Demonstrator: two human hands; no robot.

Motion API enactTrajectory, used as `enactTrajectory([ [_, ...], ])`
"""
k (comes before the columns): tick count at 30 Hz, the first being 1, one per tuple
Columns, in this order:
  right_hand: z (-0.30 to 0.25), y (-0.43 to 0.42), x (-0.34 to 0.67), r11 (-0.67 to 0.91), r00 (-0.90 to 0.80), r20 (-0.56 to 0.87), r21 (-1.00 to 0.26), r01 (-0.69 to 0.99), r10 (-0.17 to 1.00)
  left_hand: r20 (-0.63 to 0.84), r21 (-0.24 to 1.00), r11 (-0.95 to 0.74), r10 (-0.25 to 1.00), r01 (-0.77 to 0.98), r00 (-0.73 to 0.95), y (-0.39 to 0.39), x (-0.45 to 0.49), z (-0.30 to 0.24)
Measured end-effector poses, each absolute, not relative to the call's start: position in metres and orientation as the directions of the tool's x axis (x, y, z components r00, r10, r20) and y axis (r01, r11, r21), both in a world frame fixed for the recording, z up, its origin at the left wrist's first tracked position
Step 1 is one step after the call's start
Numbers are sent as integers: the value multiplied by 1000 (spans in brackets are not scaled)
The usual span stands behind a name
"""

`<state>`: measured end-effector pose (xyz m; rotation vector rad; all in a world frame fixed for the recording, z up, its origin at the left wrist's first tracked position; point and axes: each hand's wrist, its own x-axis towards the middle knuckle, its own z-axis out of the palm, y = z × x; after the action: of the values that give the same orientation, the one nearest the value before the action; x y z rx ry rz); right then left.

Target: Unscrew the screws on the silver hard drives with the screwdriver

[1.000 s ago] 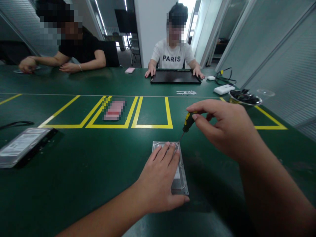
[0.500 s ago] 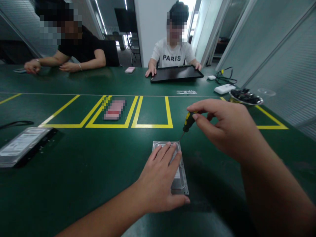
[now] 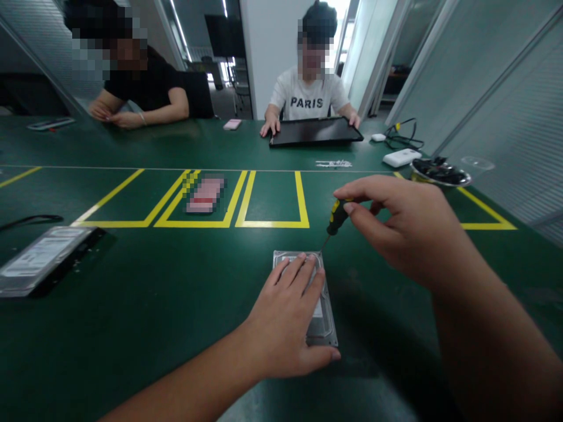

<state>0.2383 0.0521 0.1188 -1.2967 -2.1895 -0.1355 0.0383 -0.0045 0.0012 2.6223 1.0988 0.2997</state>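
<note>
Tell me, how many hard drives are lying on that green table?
2. The near drive lies under the left hand, where the right hand sets a screwdriver to its far corner; the second drive lies at the far left of the table.

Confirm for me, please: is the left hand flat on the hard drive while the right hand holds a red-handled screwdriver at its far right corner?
Not quite: the head view shows the screwdriver has a black and yellow handle, not red. Otherwise yes: the left hand lies flat on the hard drive and the right hand holds the screwdriver at its far right corner.
</note>
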Motion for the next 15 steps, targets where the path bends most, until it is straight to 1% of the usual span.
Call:
enactTrajectory([
  [6, 117, 53, 237, 517, -331, 551, -223, 827, 767, 77, 334, -669, 721, 664, 688, -5, 38, 2],
  [15, 119, 51, 238, 517, -343, 542, -206, 831, 767, 90, 333, -671, 722, 663, 686, -5, 40, 2],
])
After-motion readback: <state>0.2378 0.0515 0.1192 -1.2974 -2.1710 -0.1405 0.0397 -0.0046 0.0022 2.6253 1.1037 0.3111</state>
